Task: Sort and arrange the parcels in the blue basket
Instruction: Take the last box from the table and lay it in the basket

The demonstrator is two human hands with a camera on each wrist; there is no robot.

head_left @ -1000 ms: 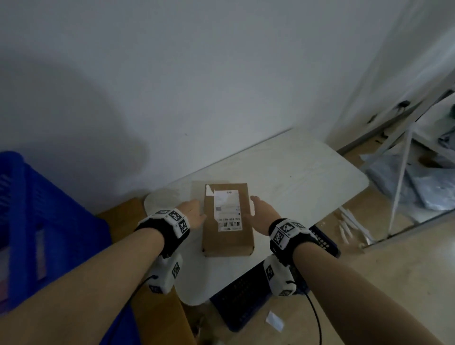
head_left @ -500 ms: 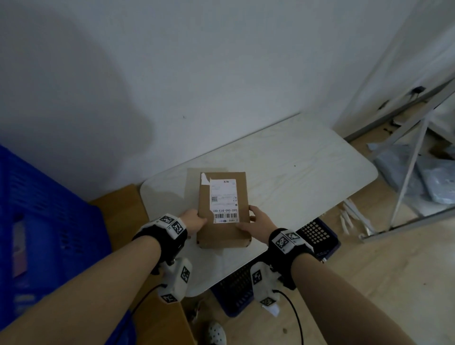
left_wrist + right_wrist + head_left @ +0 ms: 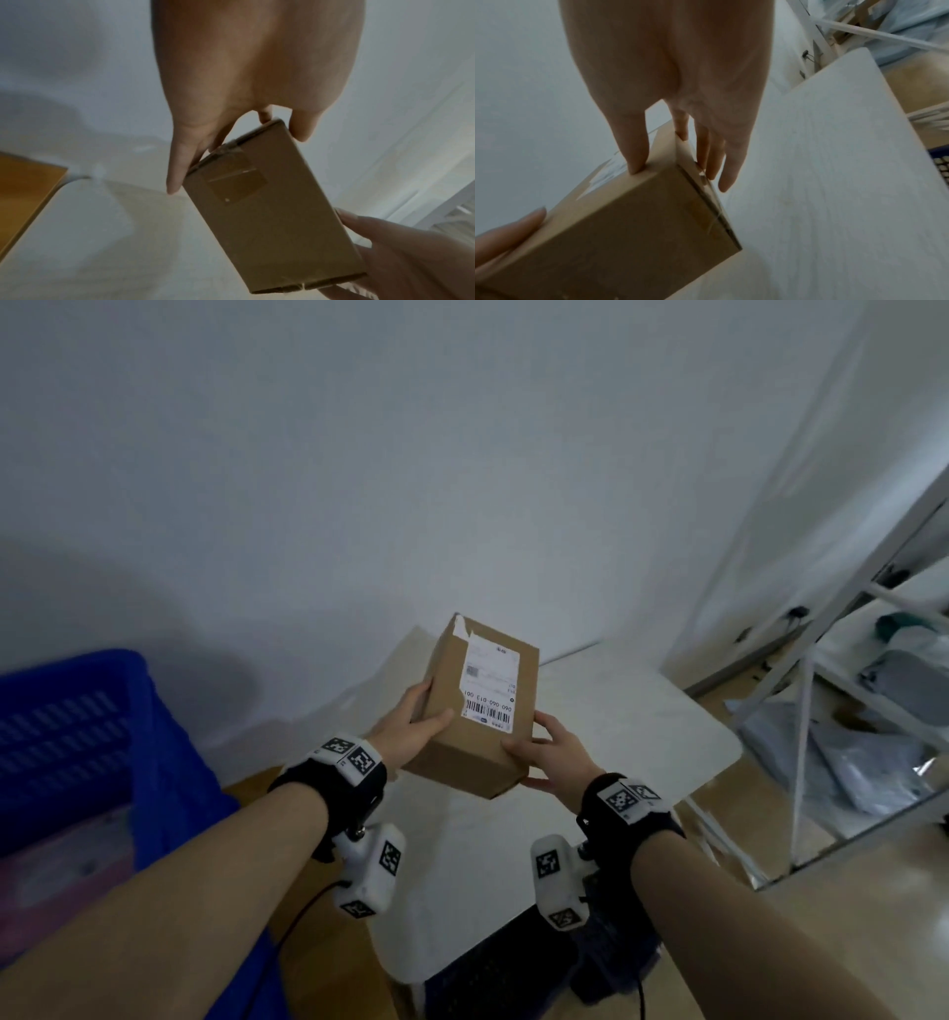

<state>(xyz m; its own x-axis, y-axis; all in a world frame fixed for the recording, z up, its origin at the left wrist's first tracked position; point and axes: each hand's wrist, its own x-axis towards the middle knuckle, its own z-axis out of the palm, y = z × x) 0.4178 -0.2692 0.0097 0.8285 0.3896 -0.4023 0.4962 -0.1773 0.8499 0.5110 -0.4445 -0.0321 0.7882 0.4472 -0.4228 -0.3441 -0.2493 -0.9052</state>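
Note:
A brown cardboard parcel [image 3: 477, 711] with a white shipping label hangs tilted in the air above the white table [image 3: 642, 711]. My left hand [image 3: 416, 721] grips its left side, thumb on top and fingers underneath. My right hand [image 3: 549, 752] holds its near right corner the same way. The left wrist view shows the taped underside of the parcel [image 3: 270, 213] between my left hand [image 3: 231, 132] and the right hand's fingers [image 3: 385, 243]. In the right wrist view my right hand [image 3: 680, 146] pinches the parcel [image 3: 634, 233]. The blue basket [image 3: 77, 737] stands at the left.
A pink parcel [image 3: 56, 855] lies in the blue basket. A dark crate [image 3: 513, 968] sits under the table's near edge. At the right, a white metal rack [image 3: 821, 711] holds grey plastic mailer bags [image 3: 847, 762]. A white wall rises behind the table.
Both hands have closed on the parcel and lifted it off the table, tilting its far end up. The view has swung upward.

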